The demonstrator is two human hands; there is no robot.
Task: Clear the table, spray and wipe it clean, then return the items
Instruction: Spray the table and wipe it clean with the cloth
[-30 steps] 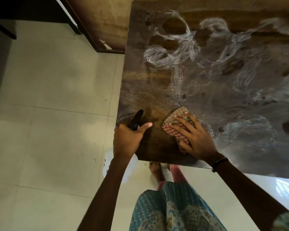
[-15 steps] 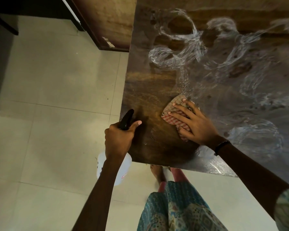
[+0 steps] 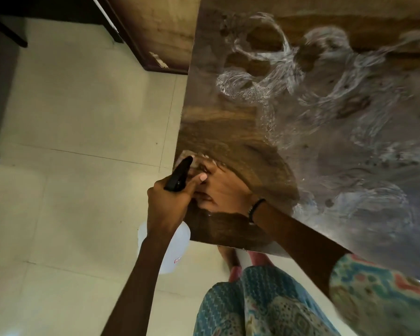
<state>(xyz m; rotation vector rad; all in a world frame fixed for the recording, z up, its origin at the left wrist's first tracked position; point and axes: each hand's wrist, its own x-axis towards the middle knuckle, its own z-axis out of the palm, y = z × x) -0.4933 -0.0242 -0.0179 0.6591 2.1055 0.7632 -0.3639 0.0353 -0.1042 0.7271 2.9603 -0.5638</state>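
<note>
Right hand (image 3: 218, 187) presses flat on the soft, limp cloth (image 3: 192, 156) at the table (image 3: 228, 132) edge; left hand (image 3: 166, 202) grips the light, slippery-looking spray bottle (image 3: 175, 248) by its neck.

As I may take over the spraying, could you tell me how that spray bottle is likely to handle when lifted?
The bottle hangs from the left hand, held by its black head alone, so it is probably light. Its pale, see-through body looks like thin plastic: likely to flex rather than break. The table is smeared with wet foam, so a damp hand could slip on it.
</note>
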